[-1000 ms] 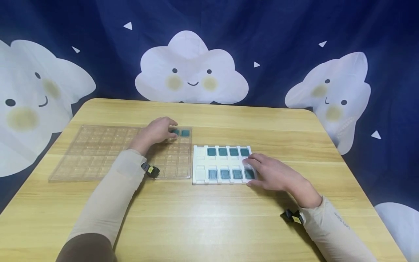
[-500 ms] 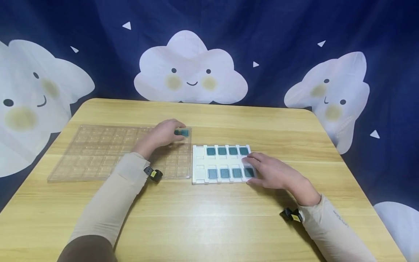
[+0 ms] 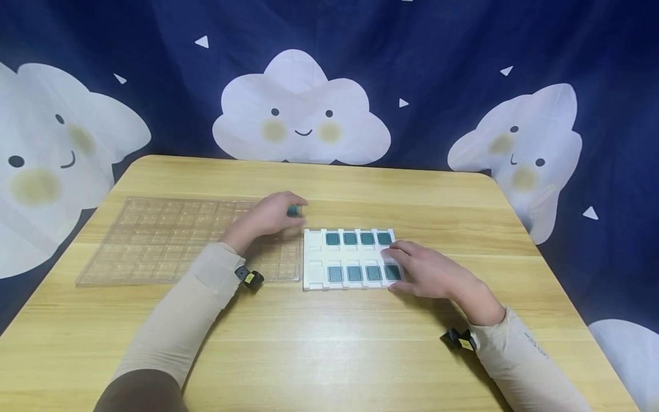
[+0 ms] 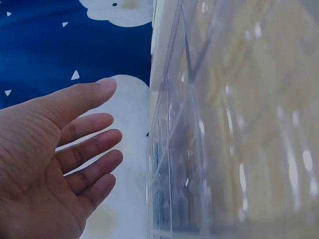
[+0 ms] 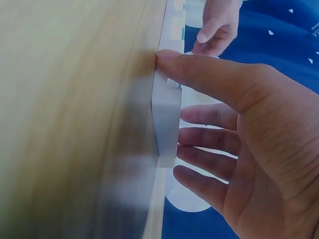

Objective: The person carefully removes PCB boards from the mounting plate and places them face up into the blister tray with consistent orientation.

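My left hand [image 3: 273, 214] hovers over the far right corner of a clear plastic tray [image 3: 170, 240] divided into many small cells. Its thumb and fingers are apart, and in the left wrist view the hand [image 4: 60, 149] holds nothing. A teal square chip [image 3: 293, 210] shows in the gap between its fingers, low in the clear tray. To the right lies a white tray [image 3: 315, 256], with two rows of teal square chips [image 3: 354, 273] in its slots. My right hand [image 3: 432, 272] holds the white tray at its right end, thumb at the front edge and fingers over the top.
Both trays lie flat on a wood-grain table [image 3: 329, 349], the clear one close beside the white one. The leftmost slots of the white tray [image 5: 167, 102] hold no chips. A blue curtain [image 3: 432, 51] with white clouds hangs behind the table.
My left hand has moved to the right along the far edge of the clear tray, over the chips there. The right hand and the white tray have stayed in place.
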A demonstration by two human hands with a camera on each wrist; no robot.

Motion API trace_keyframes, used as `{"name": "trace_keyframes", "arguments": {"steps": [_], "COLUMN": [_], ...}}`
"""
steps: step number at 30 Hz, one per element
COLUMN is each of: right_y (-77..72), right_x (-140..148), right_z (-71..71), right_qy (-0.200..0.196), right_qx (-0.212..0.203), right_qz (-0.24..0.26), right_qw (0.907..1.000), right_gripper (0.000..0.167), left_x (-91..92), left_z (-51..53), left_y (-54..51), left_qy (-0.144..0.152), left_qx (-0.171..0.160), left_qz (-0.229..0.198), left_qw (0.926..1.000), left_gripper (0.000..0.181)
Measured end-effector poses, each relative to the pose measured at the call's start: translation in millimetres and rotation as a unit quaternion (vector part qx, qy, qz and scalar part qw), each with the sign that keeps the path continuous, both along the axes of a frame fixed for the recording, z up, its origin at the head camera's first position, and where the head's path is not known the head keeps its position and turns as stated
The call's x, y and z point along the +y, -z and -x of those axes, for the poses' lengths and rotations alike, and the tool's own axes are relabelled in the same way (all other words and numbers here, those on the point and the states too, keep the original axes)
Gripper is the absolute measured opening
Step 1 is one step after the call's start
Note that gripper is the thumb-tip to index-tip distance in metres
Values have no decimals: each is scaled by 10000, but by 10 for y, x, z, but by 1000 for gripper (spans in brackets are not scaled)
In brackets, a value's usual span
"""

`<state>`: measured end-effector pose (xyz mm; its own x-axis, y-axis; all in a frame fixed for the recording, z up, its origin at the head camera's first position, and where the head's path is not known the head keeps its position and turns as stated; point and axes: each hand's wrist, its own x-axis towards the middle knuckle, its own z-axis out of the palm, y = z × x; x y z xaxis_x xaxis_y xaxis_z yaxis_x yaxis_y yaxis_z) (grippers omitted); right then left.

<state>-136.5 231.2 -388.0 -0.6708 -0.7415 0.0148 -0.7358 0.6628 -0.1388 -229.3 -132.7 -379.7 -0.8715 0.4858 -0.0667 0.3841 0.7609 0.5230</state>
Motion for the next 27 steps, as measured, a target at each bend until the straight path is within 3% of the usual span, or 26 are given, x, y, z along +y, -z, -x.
{"name": "trace_keyframes", "arguments": {"steps": [9, 21, 27], "right_y": [8, 1, 3], "right_x": [6, 1, 6], "right_z": [6, -2, 1], "right_qy": [8, 40, 27], "right_qx": [-4, -68, -61], "right_qz": [29, 21, 38], "right_qw": [10000, 10000, 10000], "right_gripper": [70, 71, 70], "left_x": [145, 318, 416], "left_z": [-53, -88, -134], "left_y": [-27, 57, 74], "left_qy": [134, 427, 586], "left_qx": [38, 221, 331], "left_qz": [-214, -142, 136], "left_qw": [9997, 9987, 9976], "left_gripper": [65, 58, 56]}}
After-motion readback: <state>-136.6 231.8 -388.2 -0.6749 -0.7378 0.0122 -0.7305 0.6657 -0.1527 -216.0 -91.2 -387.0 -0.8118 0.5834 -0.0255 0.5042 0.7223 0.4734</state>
